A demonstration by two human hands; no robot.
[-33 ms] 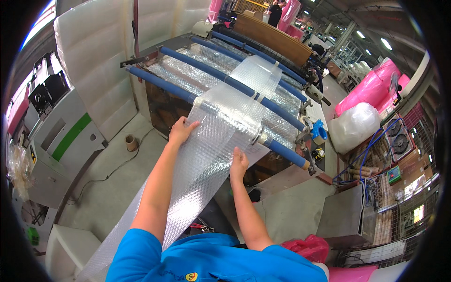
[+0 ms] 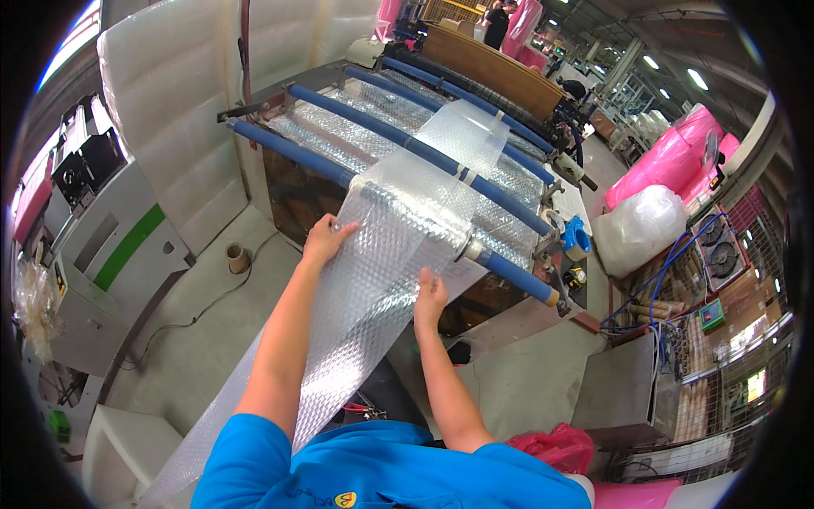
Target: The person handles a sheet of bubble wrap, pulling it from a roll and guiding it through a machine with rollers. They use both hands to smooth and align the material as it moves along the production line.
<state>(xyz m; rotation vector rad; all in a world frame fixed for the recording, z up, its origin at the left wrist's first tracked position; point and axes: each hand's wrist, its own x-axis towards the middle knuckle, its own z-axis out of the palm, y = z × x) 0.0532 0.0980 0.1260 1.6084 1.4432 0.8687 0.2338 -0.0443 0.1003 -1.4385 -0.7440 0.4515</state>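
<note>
A long strip of clear bubble wrap [image 2: 373, 276] runs from a blue-covered roller [image 2: 292, 151] on the machine down past my left side. My left hand [image 2: 326, 239] is closed on the strip's left edge, with the thumb lying over the top and the other fingers partly hidden. Lower down, my right hand [image 2: 431, 297] pinches the right edge, thumb pointing up toward the roller. Between the two hands the sheet is stretched fairly flat and shiny. Beyond the front roller, a piece of clear bubble wrap [image 2: 465, 131] lies across the farther bars.
A grey machine with a green stripe [image 2: 127, 246] stands at the left, near a cardboard tube [image 2: 237, 258] and a cable on the floor. At the right are a blue tape dispenser [image 2: 576, 238], a white bagged roll [image 2: 640, 229] and pink rolls [image 2: 666, 157]. A person [image 2: 497, 25] is far off.
</note>
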